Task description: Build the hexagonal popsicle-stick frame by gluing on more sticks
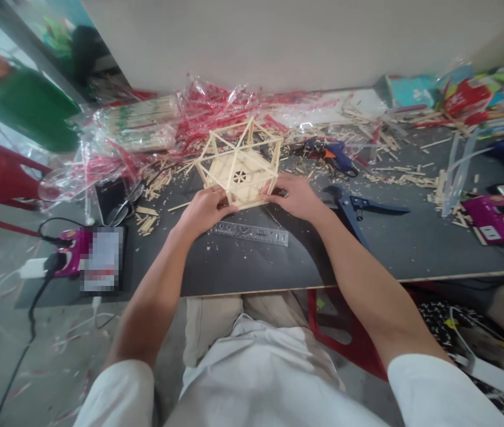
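We are holding the hexagonal stick model at the centre of the picture, our left hand gripping its lower-left corner and our right hand its lower-right edge, fingers curled onto the sticks. It is sitting just beyond our fingertips, equally near both hands, with no marked long axis, its peak pointing toward the upper edge.

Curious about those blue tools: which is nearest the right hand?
The blue cutter beside the right hand holding the stick house; the orange-tipped glue gun lies farther.
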### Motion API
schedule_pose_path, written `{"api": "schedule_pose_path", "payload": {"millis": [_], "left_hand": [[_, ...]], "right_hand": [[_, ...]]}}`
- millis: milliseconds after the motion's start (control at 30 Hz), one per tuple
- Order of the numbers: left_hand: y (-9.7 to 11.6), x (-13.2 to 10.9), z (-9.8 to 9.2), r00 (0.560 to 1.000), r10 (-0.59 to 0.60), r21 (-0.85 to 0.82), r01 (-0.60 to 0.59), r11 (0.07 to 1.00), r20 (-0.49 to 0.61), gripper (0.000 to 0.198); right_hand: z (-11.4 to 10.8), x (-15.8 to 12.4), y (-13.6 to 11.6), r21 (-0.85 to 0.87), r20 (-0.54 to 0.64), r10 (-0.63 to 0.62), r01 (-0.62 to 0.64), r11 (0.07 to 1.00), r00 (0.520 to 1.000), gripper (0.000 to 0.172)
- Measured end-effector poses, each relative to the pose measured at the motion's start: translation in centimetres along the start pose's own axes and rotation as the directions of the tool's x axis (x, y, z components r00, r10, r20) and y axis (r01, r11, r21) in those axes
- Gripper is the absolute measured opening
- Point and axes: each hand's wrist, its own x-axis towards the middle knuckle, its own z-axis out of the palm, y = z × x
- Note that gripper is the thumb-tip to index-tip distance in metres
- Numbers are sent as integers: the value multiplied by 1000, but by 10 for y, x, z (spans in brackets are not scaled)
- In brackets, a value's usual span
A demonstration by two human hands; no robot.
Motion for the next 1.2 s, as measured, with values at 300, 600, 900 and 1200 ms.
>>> {"api": "schedule_pose_path", "payload": {"millis": [300, 600, 900, 1200], "left_hand": [[-8, 3, -5, 999, 27, -81, -30, 996, -34, 2], [-11, 0, -11, 1000, 19, -113, -19, 993, -4, 13], [-11, -3, -17, 999, -34, 26, 35, 999, -19, 16], [-40, -10, -41, 954, -235, 24, 243, 970, -187, 16]], "right_hand": [[-6, -5, 0, 88, 64, -61, 55, 995, 996, 14], [-7, -5, -6, 103, 52, -49, 44, 994, 997, 14], [-3, -5, -7, 80, 14, -49, 47, 996, 999, 9], [-4, -5, -3, 100, 7, 4, -4, 995, 1000, 18]]}}
